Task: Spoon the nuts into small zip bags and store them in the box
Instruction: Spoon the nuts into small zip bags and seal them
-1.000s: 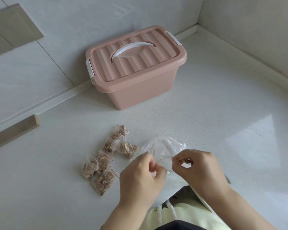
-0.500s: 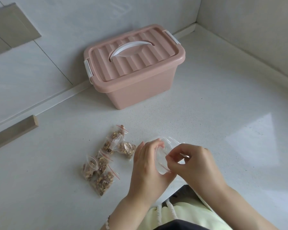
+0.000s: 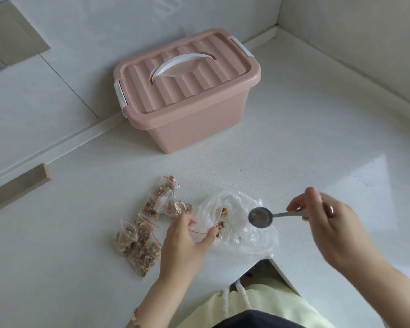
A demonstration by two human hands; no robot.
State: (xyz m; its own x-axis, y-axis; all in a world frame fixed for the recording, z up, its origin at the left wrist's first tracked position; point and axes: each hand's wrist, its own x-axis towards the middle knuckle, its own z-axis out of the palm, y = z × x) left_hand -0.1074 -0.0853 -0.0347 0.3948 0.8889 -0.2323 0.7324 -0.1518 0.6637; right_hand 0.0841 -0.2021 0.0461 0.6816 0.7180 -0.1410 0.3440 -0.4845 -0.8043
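Note:
A pink box [image 3: 194,119] with a ribbed lid and white handle stands shut at the back of the white counter [image 3: 317,150]. Several small zip bags filled with nuts [image 3: 145,223] lie in a cluster at front left. Beside them my left hand [image 3: 185,242] pinches an empty small zip bag [image 3: 197,229] with a red strip at the edge of a large clear plastic bag [image 3: 237,223] that holds a few nuts. My right hand [image 3: 327,223] grips a metal spoon [image 3: 260,217], whose bowl hovers over the clear bag.
White tiled walls close off the back and right sides. A tan wooden strip [image 3: 17,188] lies along the left wall. The counter's front edge is notched just below the clear bag, above my yellow-green clothing [image 3: 258,301].
My hands, which were together on the small bag, have parted. My right hand has swung out to the right and now holds the spoon over the clear bag. My left hand keeps the small bag.

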